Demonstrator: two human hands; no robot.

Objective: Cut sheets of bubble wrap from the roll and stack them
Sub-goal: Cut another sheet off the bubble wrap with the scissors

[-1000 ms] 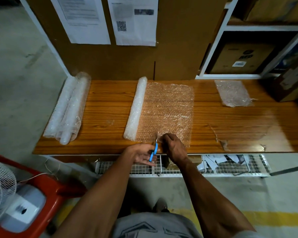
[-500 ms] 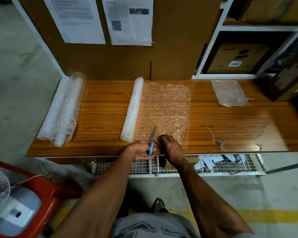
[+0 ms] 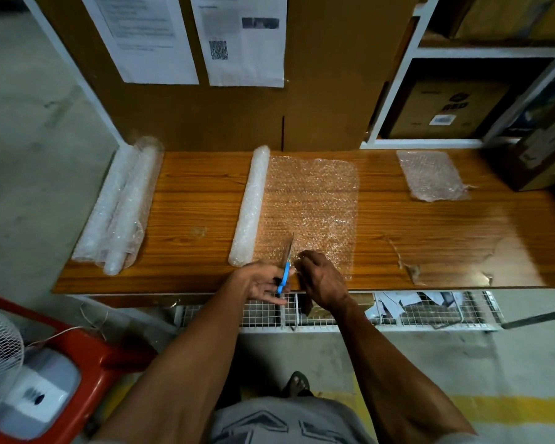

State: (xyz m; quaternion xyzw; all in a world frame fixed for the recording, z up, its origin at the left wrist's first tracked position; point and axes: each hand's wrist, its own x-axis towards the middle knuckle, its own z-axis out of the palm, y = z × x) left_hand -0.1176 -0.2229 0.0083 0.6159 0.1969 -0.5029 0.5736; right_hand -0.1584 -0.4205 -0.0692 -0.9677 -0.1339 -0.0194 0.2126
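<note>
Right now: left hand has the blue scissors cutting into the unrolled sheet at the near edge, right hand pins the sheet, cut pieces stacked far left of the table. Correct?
Nearly. The head view shows the stack of cut sheets at the far right of the table, not the left; spare rolls lie at the left. The rest holds: left hand holds the scissors, right hand holds the unrolled sheet.

Wooden table (image 3: pixel 202 193): bubble-wrap rolls (image 3: pixel 249 206), sheets (image 3: pixel 433 176).

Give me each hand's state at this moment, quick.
Left hand: holds the blue-handled scissors.
Right hand: pinches the near edge of the unrolled bubble wrap.
</note>
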